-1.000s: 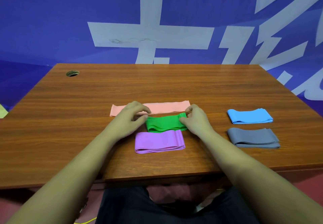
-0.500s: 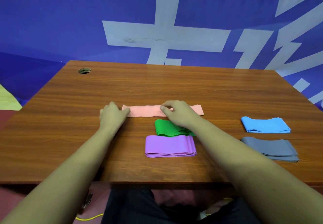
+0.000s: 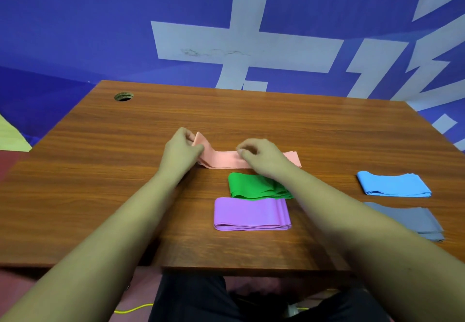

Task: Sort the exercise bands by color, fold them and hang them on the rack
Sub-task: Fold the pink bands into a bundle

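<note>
A long pink band [image 3: 224, 159] lies flat across the middle of the wooden table [image 3: 100, 183]. My left hand [image 3: 182, 150] pinches its left end and lifts it off the table. My right hand [image 3: 261, 157] presses down on the band near its middle. In front of it lie a folded green band [image 3: 251, 186] and, nearer to me, a folded purple band [image 3: 249, 213]. At the right lie a folded blue band [image 3: 392, 184] and a folded grey band [image 3: 407, 218]. No rack is in view.
A round cable hole [image 3: 123, 96] sits in the table's far left corner. A blue banner with white characters [image 3: 241, 37] hangs behind the table. A yellow cable [image 3: 133, 309] lies on the floor under the front edge.
Both hands left the green band and moved to the pink band. My left hand has taken its left end and raised it; my right hand now presses its middle.
</note>
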Available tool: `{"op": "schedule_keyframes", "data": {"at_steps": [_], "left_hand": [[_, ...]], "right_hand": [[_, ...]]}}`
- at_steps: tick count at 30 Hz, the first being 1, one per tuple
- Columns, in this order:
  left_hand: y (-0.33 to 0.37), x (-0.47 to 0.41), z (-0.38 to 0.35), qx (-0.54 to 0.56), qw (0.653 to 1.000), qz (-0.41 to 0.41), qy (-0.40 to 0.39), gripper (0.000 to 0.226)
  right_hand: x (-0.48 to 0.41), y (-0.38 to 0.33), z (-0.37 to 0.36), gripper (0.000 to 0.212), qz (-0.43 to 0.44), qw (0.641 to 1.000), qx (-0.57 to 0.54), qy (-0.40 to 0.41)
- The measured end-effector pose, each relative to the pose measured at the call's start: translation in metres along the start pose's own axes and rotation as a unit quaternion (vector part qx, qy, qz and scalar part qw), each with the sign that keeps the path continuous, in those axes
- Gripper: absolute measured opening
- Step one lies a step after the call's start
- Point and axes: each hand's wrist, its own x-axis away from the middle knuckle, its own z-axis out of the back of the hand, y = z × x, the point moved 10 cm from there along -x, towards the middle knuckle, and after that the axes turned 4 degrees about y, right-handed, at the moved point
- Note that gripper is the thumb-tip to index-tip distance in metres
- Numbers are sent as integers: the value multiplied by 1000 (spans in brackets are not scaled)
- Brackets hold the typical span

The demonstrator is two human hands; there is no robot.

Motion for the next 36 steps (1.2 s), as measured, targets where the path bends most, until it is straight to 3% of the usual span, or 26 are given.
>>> {"op": "schedule_keyframes", "data": {"at_steps": [2,4,7,9,12,17,22,27,31,36], "left_hand": [[18,0,-5,24,999,-23,1,17],[39,3,-19,48,997,-55,-24,20],[68,12,-51,81,983,-97,-132,35],[80,19,-65,83,974,-112,-178,34],[84,21,-76,90,967,-113,-210,28],[67,8,-85,143,962,-115,-202,36],[40,8,-113,-1,950,-134,-281,78],[34,5,-116,-31,955,-164,-243,34],[34,9,-119,-97,951,-230,-183,28],[36,12,-118,-92,948,-248,-175,25]], "right_hand": [[-3,5,5,23,-93,980,-174,11],[-3,7,-4,34,-178,927,-330,-21],[-5,13,-6,39,-223,869,-440,-27],[-5,25,1,31,-240,858,-455,-6],[0,46,8,13,-274,860,-430,23],[2,66,17,27,-312,851,-418,58],[1,72,38,22,-315,863,-384,94],[6,102,62,8,-307,920,-198,142],[8,115,68,5,-272,945,-69,170],[11,112,77,20,-228,951,52,202]]}}
